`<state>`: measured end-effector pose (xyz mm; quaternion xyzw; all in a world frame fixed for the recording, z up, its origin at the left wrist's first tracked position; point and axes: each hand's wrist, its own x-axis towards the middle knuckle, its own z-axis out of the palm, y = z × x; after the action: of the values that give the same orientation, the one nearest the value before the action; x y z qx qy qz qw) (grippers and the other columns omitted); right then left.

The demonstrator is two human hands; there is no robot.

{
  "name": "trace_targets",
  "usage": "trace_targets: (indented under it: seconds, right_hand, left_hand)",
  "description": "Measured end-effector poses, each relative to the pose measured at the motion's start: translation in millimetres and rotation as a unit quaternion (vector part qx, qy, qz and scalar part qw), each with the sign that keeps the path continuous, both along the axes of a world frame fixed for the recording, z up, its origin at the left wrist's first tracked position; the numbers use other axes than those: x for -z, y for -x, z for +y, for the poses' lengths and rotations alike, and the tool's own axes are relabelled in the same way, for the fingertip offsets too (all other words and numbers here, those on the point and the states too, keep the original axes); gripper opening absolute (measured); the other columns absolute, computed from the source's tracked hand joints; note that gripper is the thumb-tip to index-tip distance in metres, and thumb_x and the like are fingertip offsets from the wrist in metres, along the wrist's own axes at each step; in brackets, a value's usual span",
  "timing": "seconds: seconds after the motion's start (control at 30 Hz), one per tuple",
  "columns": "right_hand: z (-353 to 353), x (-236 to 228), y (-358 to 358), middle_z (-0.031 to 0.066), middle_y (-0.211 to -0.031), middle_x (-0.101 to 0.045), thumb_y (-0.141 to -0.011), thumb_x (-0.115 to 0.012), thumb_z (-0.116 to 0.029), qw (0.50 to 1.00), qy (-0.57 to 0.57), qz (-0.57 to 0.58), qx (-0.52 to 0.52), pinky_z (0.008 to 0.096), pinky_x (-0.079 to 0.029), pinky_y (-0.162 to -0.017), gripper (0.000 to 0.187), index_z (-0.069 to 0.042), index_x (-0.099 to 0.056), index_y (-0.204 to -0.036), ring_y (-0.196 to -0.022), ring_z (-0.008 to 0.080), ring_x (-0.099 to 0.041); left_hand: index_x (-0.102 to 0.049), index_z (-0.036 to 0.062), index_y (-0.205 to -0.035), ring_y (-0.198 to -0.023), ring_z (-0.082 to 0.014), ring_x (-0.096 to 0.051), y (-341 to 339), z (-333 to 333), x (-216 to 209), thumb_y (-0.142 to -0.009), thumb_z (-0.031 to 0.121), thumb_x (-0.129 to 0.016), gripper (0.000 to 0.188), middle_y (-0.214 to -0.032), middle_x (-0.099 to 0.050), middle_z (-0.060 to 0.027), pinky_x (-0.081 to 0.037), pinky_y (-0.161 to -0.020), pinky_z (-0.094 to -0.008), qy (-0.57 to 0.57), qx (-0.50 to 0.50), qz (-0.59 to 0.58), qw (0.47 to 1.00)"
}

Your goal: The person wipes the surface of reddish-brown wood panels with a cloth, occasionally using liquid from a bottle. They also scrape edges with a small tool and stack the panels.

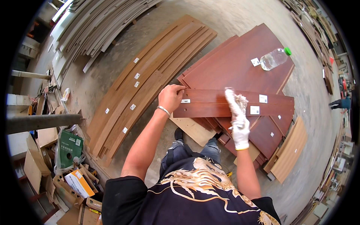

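Two narrow reddish-brown boards (210, 110) lie side by side in front of me, with white labels on their faces. My bare left hand (171, 98) is closed on the left end of these boards, its fingers at the far corner. On my right hand (240, 129) is a white knitted glove. It is closed around what looks like a crumpled white cloth (235, 102), pressed against the boards' faces. Motion blurs the cloth's tip and the gloved fingers. Beneath and beyond, wide reddish-brown panels (232, 62) form a stack.
A clear bottle with a green cap (275, 59) lies on the panels. Long brown boards (150, 82) spread to the left, and pale boards (101, 26) are piled farther back. Cardboard boxes (77, 183) and a metal bar (45, 122) stand at my left. Light-brown boards (288, 150) lie at right.
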<state>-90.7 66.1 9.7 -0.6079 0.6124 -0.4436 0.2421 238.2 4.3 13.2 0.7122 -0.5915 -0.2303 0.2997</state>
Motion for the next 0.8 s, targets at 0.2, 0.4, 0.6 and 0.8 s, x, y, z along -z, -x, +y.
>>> trace_targets:
  seconds: [0.2,0.4,0.6,0.8]
  right_hand:
    - [-41,0,-16,0.0173,-0.111,-0.074,-0.093,-0.068,-0.002,0.973,0.071,0.198,-0.093,0.035,-0.053,-0.086,0.025,0.002,-0.072,-0.118,-0.099,0.0282,-0.07]
    - [-66,9,-7,0.0173,-0.136,-0.07,-0.1,-0.055,-0.024,0.915,0.106,0.376,-0.098,0.0517,-0.034,-0.124,0.038,-0.007,-0.074,-0.128,-0.137,0.0375,-0.058]
    - [-62,14,-4,0.0153,-0.137,-0.07,-0.096,-0.059,-0.027,0.912,0.118,0.381,-0.092,0.0527,-0.034,-0.124,0.04,-0.007,-0.074,-0.128,-0.138,0.0358,-0.058]
    - [-62,17,-2,0.015,-0.135,-0.071,-0.095,-0.059,-0.028,0.906,0.125,0.394,-0.094,0.0529,-0.034,-0.124,0.041,-0.008,-0.075,-0.127,-0.137,0.0352,-0.059]
  left_hand:
    - [-0.083,0.0139,-0.088,-0.087,-0.0324,-0.075,-4,-37,-30,-0.083,0.029,-0.075,0.018,-0.086,-0.078,-0.0117,-0.058,-0.08,-0.0419,-0.141,0.088,-0.068,0.984]
    - [-0.082,0.013,-0.084,-0.085,-0.0329,-0.075,-12,-68,-24,-0.076,0.028,-0.075,0.019,-0.082,-0.077,-0.013,-0.059,-0.078,-0.0431,-0.171,0.157,-0.147,0.962]
    - [-0.082,0.0078,-0.086,-0.076,-0.0275,-0.074,-20,-67,-21,-0.077,0.022,-0.076,0.018,-0.081,-0.076,-0.0144,-0.058,-0.073,-0.039,-0.203,0.207,-0.106,0.951]
    - [-0.08,0.0012,-0.09,-0.072,-0.0206,-0.07,-36,-58,-10,-0.084,0.015,-0.076,0.016,-0.08,-0.075,-0.0131,-0.056,-0.071,-0.0344,-0.207,0.194,0.1,0.954]
